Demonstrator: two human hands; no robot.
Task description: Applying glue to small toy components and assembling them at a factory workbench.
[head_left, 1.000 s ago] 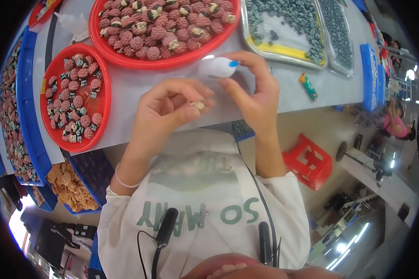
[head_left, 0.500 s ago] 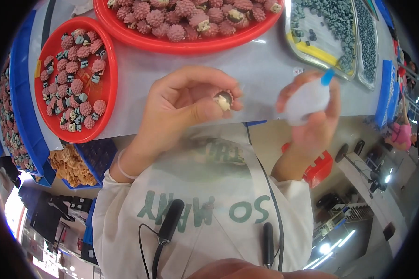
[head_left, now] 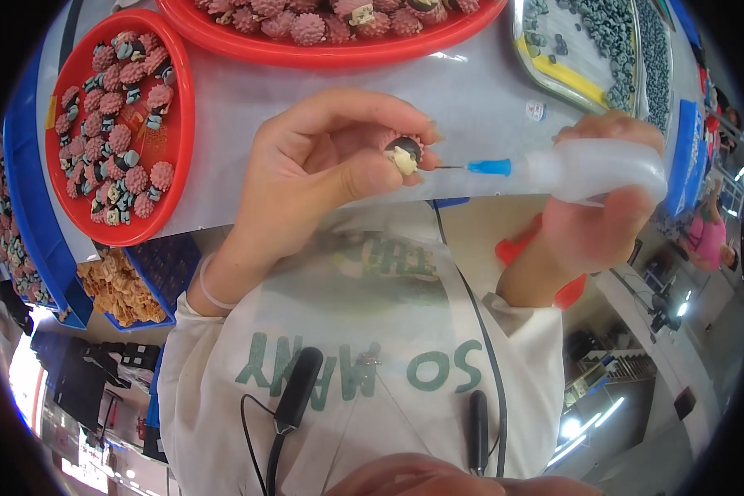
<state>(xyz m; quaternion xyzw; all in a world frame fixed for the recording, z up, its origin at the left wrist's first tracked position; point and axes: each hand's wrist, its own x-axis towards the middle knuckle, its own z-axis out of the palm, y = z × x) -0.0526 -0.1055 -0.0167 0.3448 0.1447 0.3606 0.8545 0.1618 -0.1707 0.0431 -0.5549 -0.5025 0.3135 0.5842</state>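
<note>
Pinched between the thumb and fingers of my left hand (head_left: 298,169) is a small figure (head_left: 403,155) with a pink bumpy back, a dark band and a cream-coloured part. My right hand (head_left: 595,227) grips a translucent white squeeze bottle (head_left: 608,165), lying on its side in the air. Its blue needle tip (head_left: 489,167) points left, the thin metal needle ending beside the figure and the left fingertips. Whether the needle touches the figure, I cannot tell. Both hands are above the table's near edge.
A red oval tray (head_left: 188,132) of pink-and-grey figures stands at left. Beyond is a larger red tray (head_left: 331,58) of pink pieces. Metal trays (head_left: 521,58) with small dark green pieces are at far right. Blue crates (head_left: 37,207) line the left, one with tan pieces (head_left: 120,289).
My right hand has swung the bottle from upright to sideways, turning its needle toward the figure. My left hand still pinches the figure. The view has shifted slightly.
</note>
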